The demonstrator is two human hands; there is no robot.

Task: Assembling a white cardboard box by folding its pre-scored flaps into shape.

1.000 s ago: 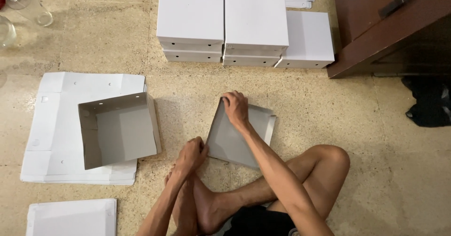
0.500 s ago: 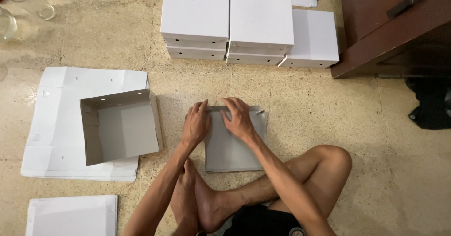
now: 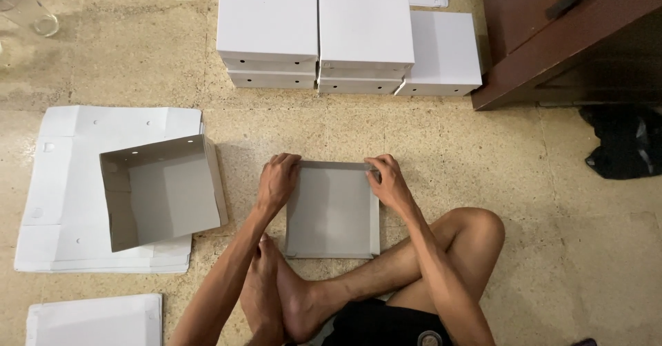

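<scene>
Both hands have shifted outward to the far corners of the grey box lid (image 3: 332, 211). Left hand (image 3: 277, 182) and right hand (image 3: 388, 182) pinch its far flap. Lid lies flat on the tan stone floor (image 3: 552, 249), roughly square, far edge toward stacked white boxes (image 3: 345, 32).

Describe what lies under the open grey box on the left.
The open grey box rests on a stack of flat white cardboard sheets. The sheets' middle and the floor beneath are covered.

A person with bare arms, bare legs and bare feet wears black shorts with a small round emblem, no sleeves showing.
</scene>
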